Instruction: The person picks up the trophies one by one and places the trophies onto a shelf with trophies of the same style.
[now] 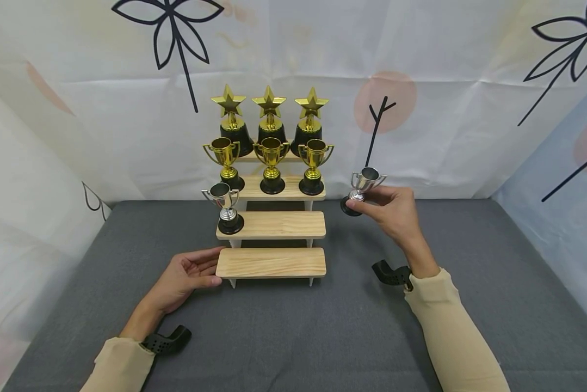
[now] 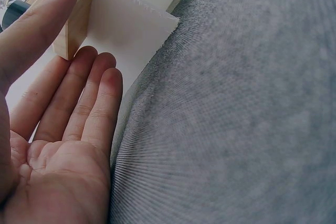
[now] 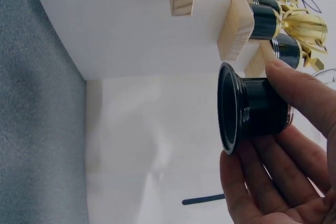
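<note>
A silver trophy cup [image 1: 366, 181] with a black base is pinched between the thumb and fingers of my right hand [image 1: 396, 212], raised right of the tiered wooden shelf [image 1: 271, 263]. The right wrist view shows the hollow underside of its black base [image 3: 257, 106]. My left hand [image 1: 180, 277] is at the left end of the lowest tier, its fingers extended. In the left wrist view the fingertips [image 2: 109, 80] meet the shelf's end and the thumb stands apart. Another silver trophy cup [image 1: 226, 202] stands upright at the left of the second-lowest tier.
Several gold items stand higher on the shelf: gold trophy cups [image 1: 271, 155] on one tier and star trophies [image 1: 270, 109] on the top tier. Grey cloth [image 1: 273, 337] covers the table. A white patterned curtain [image 1: 293, 43] hangs behind.
</note>
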`<state>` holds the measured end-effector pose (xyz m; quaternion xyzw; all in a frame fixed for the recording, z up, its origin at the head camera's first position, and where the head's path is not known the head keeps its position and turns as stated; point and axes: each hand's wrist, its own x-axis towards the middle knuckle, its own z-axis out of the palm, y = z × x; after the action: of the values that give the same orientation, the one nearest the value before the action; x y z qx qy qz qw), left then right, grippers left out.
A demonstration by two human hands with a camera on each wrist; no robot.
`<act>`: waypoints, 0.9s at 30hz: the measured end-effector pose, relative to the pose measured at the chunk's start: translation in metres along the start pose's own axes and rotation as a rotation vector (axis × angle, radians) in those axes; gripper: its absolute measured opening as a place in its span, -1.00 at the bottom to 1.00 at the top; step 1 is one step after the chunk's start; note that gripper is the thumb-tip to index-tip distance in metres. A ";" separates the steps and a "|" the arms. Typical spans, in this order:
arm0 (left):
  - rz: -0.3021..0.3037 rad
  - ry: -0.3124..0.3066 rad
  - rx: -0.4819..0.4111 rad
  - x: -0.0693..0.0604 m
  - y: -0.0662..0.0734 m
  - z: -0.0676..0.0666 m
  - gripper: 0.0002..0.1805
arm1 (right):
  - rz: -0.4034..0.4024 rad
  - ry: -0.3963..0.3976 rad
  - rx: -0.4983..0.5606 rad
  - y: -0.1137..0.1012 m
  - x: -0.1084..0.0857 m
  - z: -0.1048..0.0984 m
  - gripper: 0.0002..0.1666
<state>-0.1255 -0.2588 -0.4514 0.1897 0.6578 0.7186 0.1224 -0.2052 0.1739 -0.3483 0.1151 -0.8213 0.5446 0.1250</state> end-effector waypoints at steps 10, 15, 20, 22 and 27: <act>-0.008 0.008 0.005 0.000 0.001 0.001 -0.20 | 0.002 -0.032 0.005 -0.005 -0.002 0.005 -0.62; -0.008 0.008 0.003 0.000 0.001 0.001 -0.20 | 0.002 -0.046 0.033 -0.006 -0.002 0.007 -0.61; -0.015 0.019 0.009 0.000 0.001 0.001 -0.18 | -0.009 -0.058 0.052 -0.007 -0.003 0.008 -0.61; -0.017 0.020 0.010 0.000 0.002 0.001 -0.18 | -0.015 -0.063 0.063 -0.008 -0.003 0.009 -0.61; -0.012 0.016 0.010 0.000 0.002 0.002 -0.17 | -0.031 -0.082 0.100 -0.013 -0.005 0.012 -0.61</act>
<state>-0.1248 -0.2575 -0.4496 0.1804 0.6635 0.7161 0.1204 -0.1975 0.1586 -0.3432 0.1560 -0.7957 0.5777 0.0937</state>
